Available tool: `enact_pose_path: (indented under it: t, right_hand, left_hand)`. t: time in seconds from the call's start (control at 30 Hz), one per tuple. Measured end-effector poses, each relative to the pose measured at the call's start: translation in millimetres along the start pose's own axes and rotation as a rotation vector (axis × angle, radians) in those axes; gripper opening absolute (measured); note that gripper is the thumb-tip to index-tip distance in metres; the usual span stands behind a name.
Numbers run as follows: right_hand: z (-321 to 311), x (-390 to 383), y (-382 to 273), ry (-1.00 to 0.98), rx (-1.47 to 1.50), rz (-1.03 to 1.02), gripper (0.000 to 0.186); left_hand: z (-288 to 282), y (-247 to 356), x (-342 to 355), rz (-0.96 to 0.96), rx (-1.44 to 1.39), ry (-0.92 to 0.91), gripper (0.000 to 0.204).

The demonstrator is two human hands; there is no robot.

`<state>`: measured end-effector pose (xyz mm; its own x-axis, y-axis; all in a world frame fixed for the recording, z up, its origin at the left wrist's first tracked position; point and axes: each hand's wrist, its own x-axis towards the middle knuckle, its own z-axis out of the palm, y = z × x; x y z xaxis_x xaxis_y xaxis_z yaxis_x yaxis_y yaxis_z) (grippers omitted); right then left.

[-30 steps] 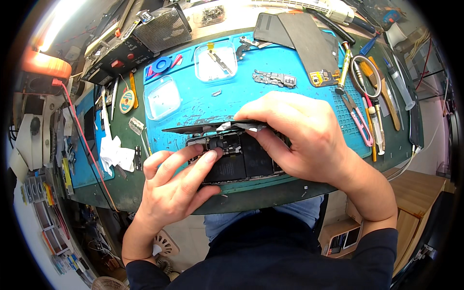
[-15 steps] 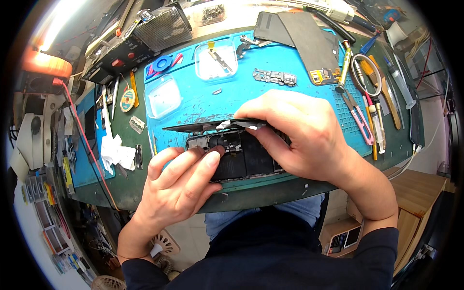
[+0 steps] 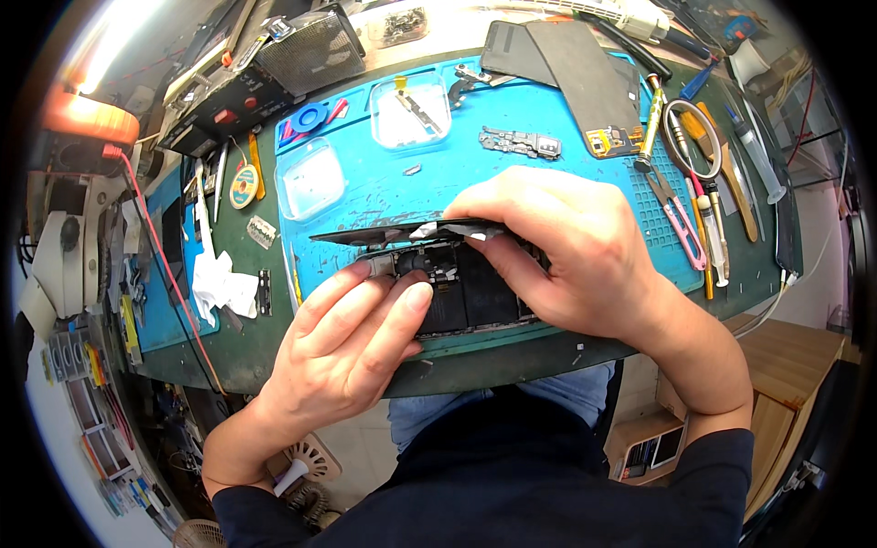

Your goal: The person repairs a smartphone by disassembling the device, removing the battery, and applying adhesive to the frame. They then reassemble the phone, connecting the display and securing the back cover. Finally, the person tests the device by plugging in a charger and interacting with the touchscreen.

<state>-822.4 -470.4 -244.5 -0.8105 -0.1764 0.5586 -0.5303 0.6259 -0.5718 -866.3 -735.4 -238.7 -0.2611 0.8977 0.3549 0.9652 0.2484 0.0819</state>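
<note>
Holding a thin dark panel (image 3: 379,236) tilted up along the far edge of an open phone (image 3: 489,294), the right hand (image 3: 571,256) is pinching it between thumb and fingers. Phone is lying near the middle of the frame, insides facing up. Left hand (image 3: 352,352) is reaching in from lower left, fingers close together, tips at the phone's left end; whether they are gripping anything, cannot tell. Steadiness is mattering most, I'd judge: right hand best holding that angle without tugging, left pressing lightly, nails sparing the small silver parts (image 3: 446,272). Blue mat (image 3: 384,187) is spreading behind.
</note>
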Motion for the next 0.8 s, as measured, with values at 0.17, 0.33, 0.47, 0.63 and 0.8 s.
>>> enact_pose_path:
  t: [0.17,0.33,0.47,0.63,0.8]
  right_hand:
    - [1.1,-1.1,-0.1,0.002,0.002,0.008,0.029]
    - [3.1,-0.1,-1.4,0.019,-0.002,0.013,0.028]
    - [3.8,-1.4,-2.2,0.022,-0.019,0.008,0.028]
    - [1.5,1.5,0.3,0.04,-0.052,-0.012,0.022]
    - [3.0,2.5,-1.2,0.006,-0.01,0.021,0.025]
  left_hand:
    - [-2.7,3.3,0.2,0.005,0.031,-0.031,0.049]
    - [-1.3,0.5,-2.3,0.03,0.04,-0.011,0.053]
    - [-1.0,-3.2,-5.2,0.014,-0.03,0.08,0.051]
    - [-6.1,-40.2,-22.4,-0.179,-0.374,0.432,0.057]
    - [-3.9,-57.8,12.7,-0.378,-1.022,0.146,0.084]
